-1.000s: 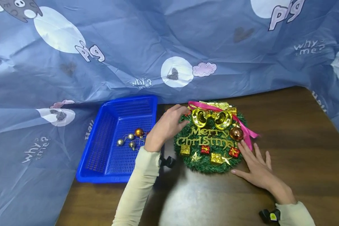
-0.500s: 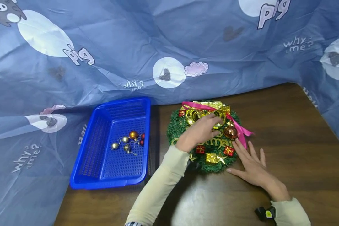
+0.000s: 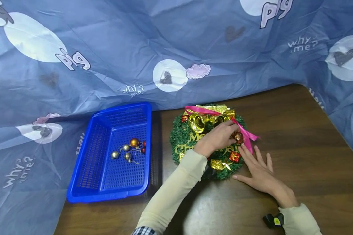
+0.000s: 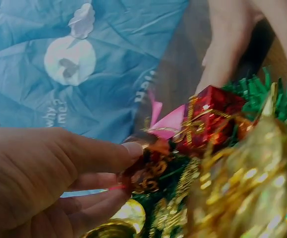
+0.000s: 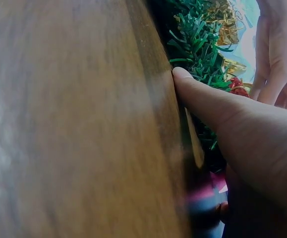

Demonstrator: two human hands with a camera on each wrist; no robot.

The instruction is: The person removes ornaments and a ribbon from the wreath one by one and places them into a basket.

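A green Christmas wreath [image 3: 178, 132] lies on the table, bearing two gold bells [image 3: 196, 123], gold "Merry Christmas" lettering, small gift boxes and a pink ribbon [image 3: 248, 133]. Reaching across it, my left hand [image 3: 219, 138] pinches a shiny copper bauble [image 3: 238, 137] on the wreath's right side. In the left wrist view, thumb and fingers close on that bauble [image 4: 145, 171], near a red gift box [image 4: 207, 116]. My right hand [image 3: 259, 173] is spread with straight fingers at the wreath's lower right edge. Its thumb [image 5: 198, 89] touches the green tinsel in the right wrist view.
A blue plastic basket [image 3: 148, 163] stands left of the wreath, holding several small baubles, among them an orange one [image 3: 134, 142]. A printed blue cloth [image 3: 111, 65] hangs behind the brown wooden table [image 3: 306, 147].
My left hand has moved right from the wreath's upper left edge, past the bells, to the copper bauble, which it now pinches. My right hand stays by the wreath. The head view has shifted slightly.
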